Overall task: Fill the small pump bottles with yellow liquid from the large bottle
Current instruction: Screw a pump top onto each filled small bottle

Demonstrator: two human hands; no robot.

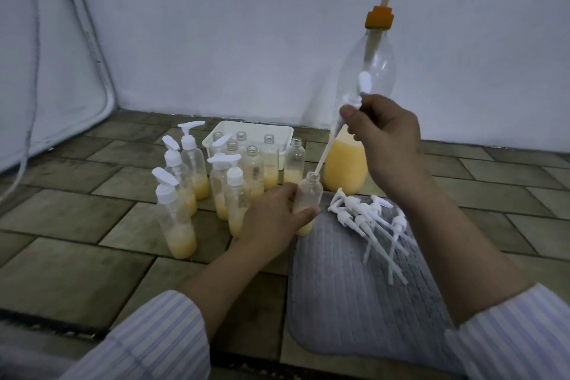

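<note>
Nearest to me, two striped sleeves (154, 339) reach forward over a tiled floor (68, 216). A grey ribbed mat (345, 287) lies under the right forearm, and on its far edge rests a loose pile of white pump tops (370, 219) with their long tubes pointing toward me.

My left hand (271, 219) has its grip wrapped around the lower part of a small open bottle (308, 194), which stands upright at the mat's far left corner with yellow liquid in its bottom. My right hand (385, 133) is raised above it, its grip pinching the collar of a white pump top (354, 99); that pump's thin tube slants down and its tip sits at the small bottle's mouth.

Left of the held bottle stands a cluster of capped pump bottles (182, 210), each partly filled with yellow liquid (I count about six, though they overlap). Behind them are several uncapped bottles (268, 160), some inside a white tray (249, 129) and one just beside it.

Farther back, partly hidden by my right hand, stands the large bottle (367, 71), clear above and yellow at its base, with an orange pump (382, 0) raised on top. A pale wall (216, 25) closes the scene, with a cable (34, 71) hanging at left.
</note>
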